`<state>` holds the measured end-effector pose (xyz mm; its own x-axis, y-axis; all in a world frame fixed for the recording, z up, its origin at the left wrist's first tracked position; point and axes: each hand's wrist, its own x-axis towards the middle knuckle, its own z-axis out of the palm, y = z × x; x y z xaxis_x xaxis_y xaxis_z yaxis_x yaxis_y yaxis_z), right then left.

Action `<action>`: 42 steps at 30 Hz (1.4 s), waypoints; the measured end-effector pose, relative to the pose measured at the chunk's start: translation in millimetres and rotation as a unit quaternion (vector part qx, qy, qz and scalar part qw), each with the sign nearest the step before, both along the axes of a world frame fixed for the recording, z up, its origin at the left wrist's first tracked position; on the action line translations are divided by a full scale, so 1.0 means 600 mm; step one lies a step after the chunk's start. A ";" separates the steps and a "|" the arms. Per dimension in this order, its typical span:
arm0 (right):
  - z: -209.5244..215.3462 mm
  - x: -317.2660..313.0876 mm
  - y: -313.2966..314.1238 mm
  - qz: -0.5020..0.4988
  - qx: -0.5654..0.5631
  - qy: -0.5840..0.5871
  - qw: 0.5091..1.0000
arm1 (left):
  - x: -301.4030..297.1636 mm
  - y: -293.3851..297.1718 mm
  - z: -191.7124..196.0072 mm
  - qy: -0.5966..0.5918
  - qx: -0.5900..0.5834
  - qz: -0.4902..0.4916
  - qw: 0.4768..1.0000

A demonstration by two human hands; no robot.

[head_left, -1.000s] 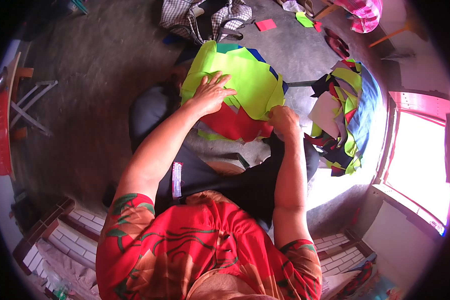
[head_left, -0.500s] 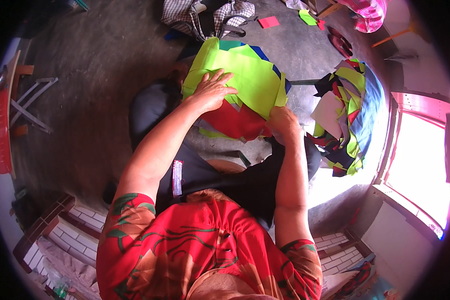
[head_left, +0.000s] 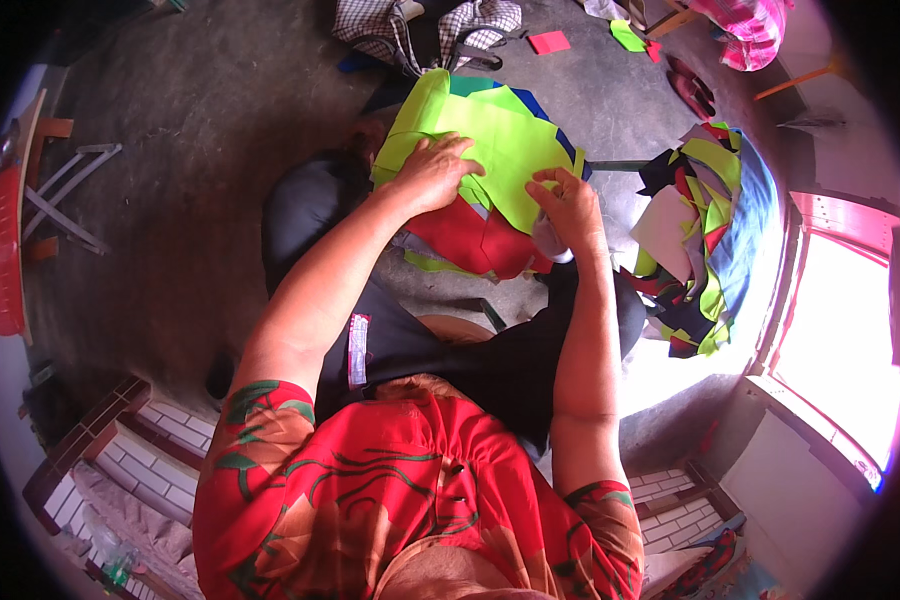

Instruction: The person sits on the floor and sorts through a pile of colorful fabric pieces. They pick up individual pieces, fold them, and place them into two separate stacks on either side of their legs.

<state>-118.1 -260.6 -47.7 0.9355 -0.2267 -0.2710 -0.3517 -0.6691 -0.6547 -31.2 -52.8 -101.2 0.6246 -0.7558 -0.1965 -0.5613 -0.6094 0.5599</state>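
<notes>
A stack of lime green cloth pieces (head_left: 515, 140) lies in front of my crossed legs, with green and dark blue pieces showing along its far edge. Red cloth (head_left: 470, 238) shows on the near side of the stack. My left hand (head_left: 436, 176) rests on the lime cloth, fingers spread and holding nothing. At the stack's right edge my right hand (head_left: 573, 208) is curled, with its thumb and fingertips close together over the lime cloth. Something greyish shows below its palm; what the fingers hold, if anything, is hidden.
To the right stands a heap of mixed cloth scraps (head_left: 685, 235) wrapped in blue fabric (head_left: 755, 225). A checked bag (head_left: 480, 25) lies beyond the stack. Red scrap (head_left: 548, 42), lime scrap (head_left: 627, 36) and dark red footwear (head_left: 690, 87) lie on the floor farther right.
My right hand has come off the narrow lime flap at the right edge, and its fingers have turned up onto the cloth. My left hand has stayed on the stack, fingers slightly shifted.
</notes>
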 end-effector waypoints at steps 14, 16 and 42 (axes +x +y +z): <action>-0.015 0.024 0.046 -0.195 0.740 -0.052 0.642 | 0.012 -0.009 0.067 0.563 -0.358 0.078 0.740; -0.014 0.027 0.050 -0.192 0.742 -0.059 0.640 | 0.019 -0.005 0.054 0.571 -0.332 0.086 0.746; -0.032 0.027 0.043 -0.203 0.560 -0.061 0.801 | 0.055 0.014 0.036 0.474 -0.520 0.283 0.652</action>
